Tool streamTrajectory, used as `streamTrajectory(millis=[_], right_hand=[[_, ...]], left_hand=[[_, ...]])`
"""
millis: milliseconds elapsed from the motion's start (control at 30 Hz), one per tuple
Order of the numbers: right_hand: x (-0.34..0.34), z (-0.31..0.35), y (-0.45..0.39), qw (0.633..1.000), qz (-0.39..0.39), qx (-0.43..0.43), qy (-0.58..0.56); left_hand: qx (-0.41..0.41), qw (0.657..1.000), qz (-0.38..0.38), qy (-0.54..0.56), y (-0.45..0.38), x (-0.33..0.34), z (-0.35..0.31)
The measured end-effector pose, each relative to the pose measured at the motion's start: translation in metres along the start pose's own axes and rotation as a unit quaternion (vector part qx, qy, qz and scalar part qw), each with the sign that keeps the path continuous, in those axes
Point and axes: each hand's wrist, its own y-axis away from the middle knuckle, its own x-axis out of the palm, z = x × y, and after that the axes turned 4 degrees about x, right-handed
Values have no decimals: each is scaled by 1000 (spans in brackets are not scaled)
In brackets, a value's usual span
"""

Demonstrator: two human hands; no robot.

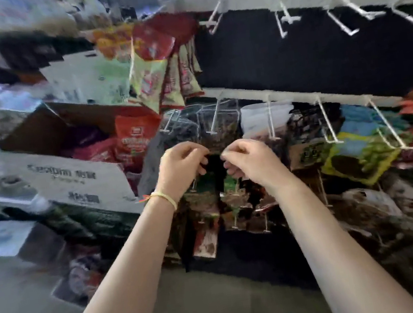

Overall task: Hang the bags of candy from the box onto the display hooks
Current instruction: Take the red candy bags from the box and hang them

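The bag of candy point(215, 160) was pinched at its top corners by the left hand point(179, 168) and right hand point(247, 161), each grip clamped on it, likely to stretch the hole open for a hook point(212, 120) just above. The box point(66, 161) sat left, still holding bags.

Counts, approx. where blur allows: 2 hands, left hand point(181, 164) and right hand point(247, 162). 1 wristband point(165, 198). 1 open cardboard box point(68, 174). 1 red bag point(134, 140) upright inside it; others too blurred to count. Top rail: 5 bare hooks point(286, 19). Upper hung bunch point(165, 79): 4+ bags, exact no. unclear.
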Motion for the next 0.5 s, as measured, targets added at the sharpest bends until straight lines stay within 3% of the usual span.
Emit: streamTrajectory(millis=[300, 500], right_hand=[[134, 61, -64, 994, 81, -68, 37], [190, 84, -149, 991, 115, -19, 70]], left_hand=[[0, 992, -120, -30, -39, -131, 47], [-55, 981, -104, -154, -120, -180, 81]])
